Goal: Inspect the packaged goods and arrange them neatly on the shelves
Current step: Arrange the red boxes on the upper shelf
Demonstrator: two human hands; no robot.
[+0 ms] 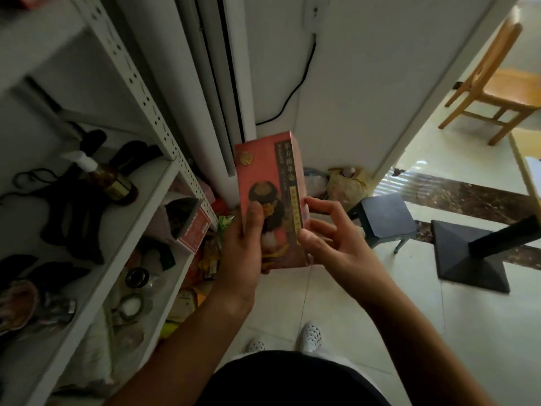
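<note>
A tall pink box [268, 171] with a printed figure and dark text stands upright in front of me, above the floor. My left hand [244, 247] grips its lower left side, thumb lying across the front. My right hand [328, 232] holds the lower right edge, fingertips curled onto the side and thumb on the front. The white metal shelf unit [164, 133] stands to my left. On its middle shelf lie a pump bottle [102, 177] and dark items. The shelf below holds an open red-and-white carton [187, 224] and several packets.
A white panel with a black cable rises straight ahead. Bags lie in the corner [342, 183]. A small dark stool [383, 218] and a black table base [468, 256] stand on the tiled floor to the right; a wooden chair [497, 83] is farther back. My white shoes show below.
</note>
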